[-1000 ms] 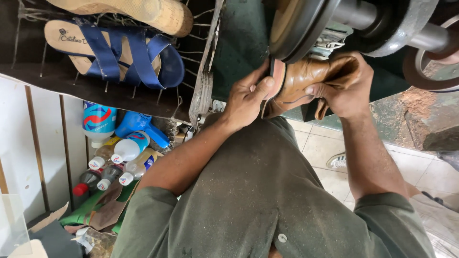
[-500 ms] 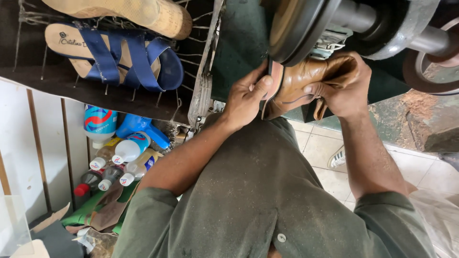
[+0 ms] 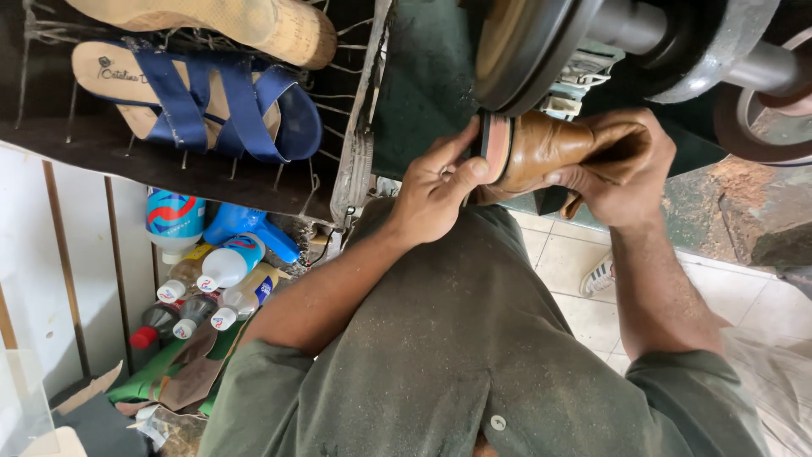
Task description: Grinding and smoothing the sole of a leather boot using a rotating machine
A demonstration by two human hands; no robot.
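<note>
A tan leather boot (image 3: 550, 148) is held up against the rim of a dark grinding wheel (image 3: 524, 51) on a metal shaft. My left hand (image 3: 436, 195) pinches the boot's sole edge, thumb and fingers on the layered heel end. My right hand (image 3: 622, 169) wraps around the boot's soft upper from the right. Both forearms rise from the olive-green shirt (image 3: 457, 338) I wear. The sole edge touches or nearly touches the wheel.
A wire rack at upper left carries a blue-strapped sandal (image 3: 203, 101) and a cork-soled shoe (image 3: 228, 21). Below it stand several glue bottles and spray containers (image 3: 211, 271). A second wheel (image 3: 761, 118) sits at the right. Pale floor tiles (image 3: 584, 279) lie beneath, with a white sneaker.
The boot has shifted slightly under the wheel, and my left fingers have adjusted on the sole edge. Both hands keep their hold.
</note>
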